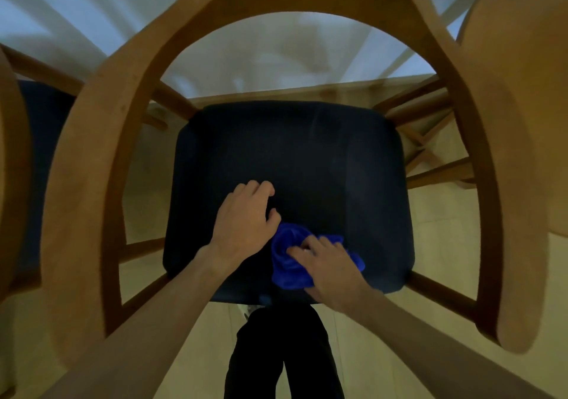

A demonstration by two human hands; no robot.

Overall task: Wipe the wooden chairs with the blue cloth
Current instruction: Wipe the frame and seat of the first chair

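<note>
Blue cloth (289,263) lies bunched under right hand's (330,271) fingers (302,249) on seat (307,158).

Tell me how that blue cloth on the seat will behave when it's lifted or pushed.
The blue cloth lies bunched in soft folds under the right hand, so it will probably droop and hang limp when lifted. It looks thin, so likely light. Pushed across the dark seat cushion, it would probably crumple and drag rather than slide flat.

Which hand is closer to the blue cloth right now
Right. The right hand rests on top of the blue cloth, fingers pressing into it on the dark seat. The left hand sits on the seat just beside the cloth's upper-left edge.
</note>
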